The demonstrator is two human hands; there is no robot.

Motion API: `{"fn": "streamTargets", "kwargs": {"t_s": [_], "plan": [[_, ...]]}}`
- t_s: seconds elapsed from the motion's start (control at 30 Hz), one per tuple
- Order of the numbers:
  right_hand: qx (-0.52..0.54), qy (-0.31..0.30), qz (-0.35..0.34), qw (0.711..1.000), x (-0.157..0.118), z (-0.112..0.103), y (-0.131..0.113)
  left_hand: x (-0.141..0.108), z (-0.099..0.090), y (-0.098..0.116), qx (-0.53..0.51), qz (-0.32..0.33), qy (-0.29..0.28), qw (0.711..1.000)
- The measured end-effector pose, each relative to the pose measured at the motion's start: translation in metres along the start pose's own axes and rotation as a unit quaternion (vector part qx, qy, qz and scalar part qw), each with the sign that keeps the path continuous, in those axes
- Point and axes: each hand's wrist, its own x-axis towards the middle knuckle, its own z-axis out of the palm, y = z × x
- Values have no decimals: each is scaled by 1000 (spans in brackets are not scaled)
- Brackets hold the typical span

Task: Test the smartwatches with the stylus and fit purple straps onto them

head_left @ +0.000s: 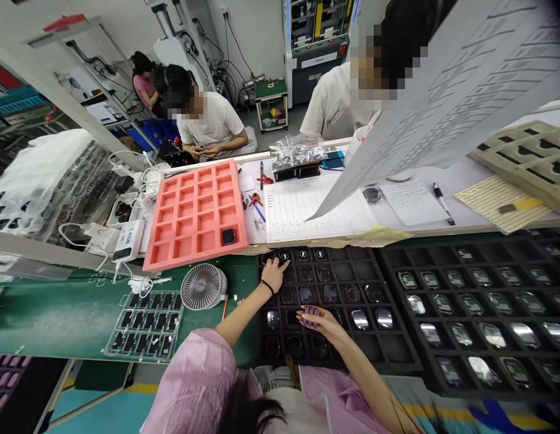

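Observation:
My left hand [273, 276] reaches to the back left corner of a black foam tray [352, 274], its fingers apart at the compartments. Just beyond the index finger lies a watch face [285, 256] with a lit dial; whether I touch it is unclear. Two more lit watch faces, such as this one [302, 255], sit to its right in the same row. Above the tray's front half, my right hand [325, 322] is closed on several small purple pieces [310, 316] in a row between the fingers. Dark and shiny watch faces lie in many other compartments.
A second black tray [446, 319] with watch faces adjoins on the right. A small fan [204, 287] and clear plastic tray [146, 325] stand left. On the raised shelf are a pink foam tray [196, 211] and papers. A hanging sheet [424, 114] blocks the view. People sit opposite.

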Motion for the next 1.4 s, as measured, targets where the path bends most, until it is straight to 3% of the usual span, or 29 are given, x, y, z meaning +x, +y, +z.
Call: {"fn": "streamTargets", "kwargs": {"t_s": [0.33,0.53,0.67,1.0,1.27,1.4], "plan": [[-5,-5,-7,1000,1,-1,1,0,-6,-18,2,-29,9,1000],[-7,-7,-14,1000,1,-1,1,30,-9,18,-10,18,40,999],[0,-1,-14,1000,2,-1,1,49,-8,41,-13,6,28,999],[8,-4,-6,1000,-1,1,0,28,1,39,4,51,6,999],[8,-4,-3,1000,1,0,0,67,-10,77,-30,54,15,998],[21,5,0,1000,1,0,0,72,-7,89,-30,53,3,998]]}}
